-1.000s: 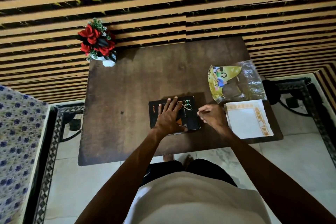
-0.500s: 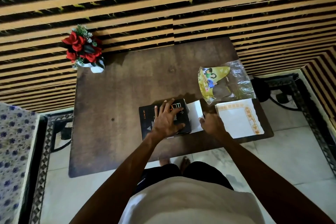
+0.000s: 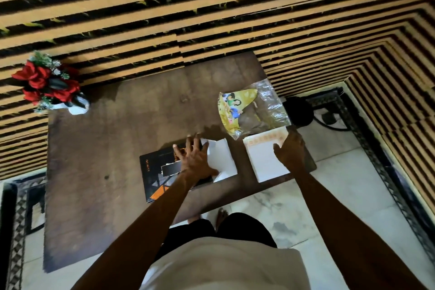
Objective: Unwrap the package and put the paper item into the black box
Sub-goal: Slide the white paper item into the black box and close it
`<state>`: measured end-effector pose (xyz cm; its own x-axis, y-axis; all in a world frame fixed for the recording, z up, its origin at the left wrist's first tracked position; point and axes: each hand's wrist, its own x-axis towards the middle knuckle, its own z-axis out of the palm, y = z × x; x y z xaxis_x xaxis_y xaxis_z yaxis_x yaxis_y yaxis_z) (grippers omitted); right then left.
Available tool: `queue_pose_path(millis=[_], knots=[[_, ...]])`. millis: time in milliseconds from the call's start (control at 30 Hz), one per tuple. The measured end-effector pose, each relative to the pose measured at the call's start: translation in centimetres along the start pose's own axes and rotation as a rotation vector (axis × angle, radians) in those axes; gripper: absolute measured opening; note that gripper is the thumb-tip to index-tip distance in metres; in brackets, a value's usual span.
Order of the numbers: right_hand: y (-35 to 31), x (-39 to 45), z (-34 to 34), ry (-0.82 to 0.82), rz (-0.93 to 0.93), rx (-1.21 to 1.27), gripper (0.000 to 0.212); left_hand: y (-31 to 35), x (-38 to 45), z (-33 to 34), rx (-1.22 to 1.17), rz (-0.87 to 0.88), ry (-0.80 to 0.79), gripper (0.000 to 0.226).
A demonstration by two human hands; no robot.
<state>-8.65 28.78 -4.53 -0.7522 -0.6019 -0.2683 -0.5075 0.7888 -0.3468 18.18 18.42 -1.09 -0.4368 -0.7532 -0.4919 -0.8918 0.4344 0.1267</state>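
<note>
The black box (image 3: 155,172) lies flat near the front edge of the dark wooden table (image 3: 106,136). Its white inner part (image 3: 224,158) sticks out to the right. My left hand (image 3: 194,159) presses down on the box with the fingers spread, covering the seam between sleeve and white part. The paper item (image 3: 263,162), white with an orange patterned border, lies to the right of the box. My right hand (image 3: 290,148) grips its right edge, thumb on top. The opened clear wrapper (image 3: 270,106) with a yellow printed sheet (image 3: 231,110) lies just behind the paper item.
A small white pot of red artificial flowers (image 3: 47,85) stands at the table's back left corner. A striped wall rises behind the table. A black round object (image 3: 299,110) sits on the floor off the right edge. My feet are under the front edge.
The white inner part has slid further out of the black box to the right. My right hand left the box and moved right onto the paper item. The left hand stayed on the box.
</note>
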Motion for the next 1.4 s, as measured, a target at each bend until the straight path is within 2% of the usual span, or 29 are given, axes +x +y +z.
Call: queue_pose_path(millis=[133,200,300,400,567,700,767,867,1000,1033,1133,1167,1267,1400], knots=[[4.3,3.6,0.3,-0.172,-0.004,0.107,0.096,-0.1,0.1,0.2,0.029,0.008,0.009,0.121],[6.1,5.2,0.9,-0.229,-0.033,0.195,0.095,-0.2,0.2,0.5,0.028,0.013,0.012,0.124],[4.9,4.1,-1.0,-0.296,-0.056,0.230,0.071,-0.3,0.3,0.9,0.036,0.007,0.019,0.128],[4.1,3.7,-1.9,-0.412,0.019,0.359,0.048,-0.3,0.6,1.1,0.043,0.005,0.023,0.130],[2.6,2.2,-3.5,-0.483,-0.032,0.582,0.052,-0.7,0.6,1.3,0.051,0.035,0.017,0.141],[1.0,0.2,-4.3,-0.772,0.125,0.554,0.020,-0.9,0.4,1.2,0.055,0.058,0.014,0.147],[0.3,-0.4,-4.7,-0.826,0.073,0.544,0.027,-1.1,0.3,1.2,0.042,0.070,0.016,0.150],[-0.9,-1.2,-4.4,-0.877,0.013,0.686,0.039,-1.3,0.2,1.4,-0.013,0.092,0.027,0.156],[-3.4,-3.3,-3.3,-0.947,0.132,0.911,0.025,-1.7,-0.1,1.6,-0.078,0.108,0.036,0.149],[-3.7,-3.5,-2.5,-0.945,0.164,0.903,0.024,-1.8,-0.2,1.5,-0.082,0.120,0.028,0.147],[-4.6,-3.9,-0.2,-0.893,0.198,0.731,0.058,-2.5,-0.5,1.2,-0.103,0.159,-0.011,0.153],[-4.9,-3.9,0.2,-0.869,0.199,0.669,0.063,-2.6,-0.6,1.1,-0.116,0.168,-0.028,0.156],[-6.1,-4.3,0.4,-0.885,0.193,0.653,0.058,-3.1,-0.8,0.8,-0.146,0.177,-0.054,0.158],[-7.3,-4.1,1.1,-0.850,0.145,0.631,0.074,-3.6,-0.9,1.0,-0.196,0.197,-0.045,0.154]])
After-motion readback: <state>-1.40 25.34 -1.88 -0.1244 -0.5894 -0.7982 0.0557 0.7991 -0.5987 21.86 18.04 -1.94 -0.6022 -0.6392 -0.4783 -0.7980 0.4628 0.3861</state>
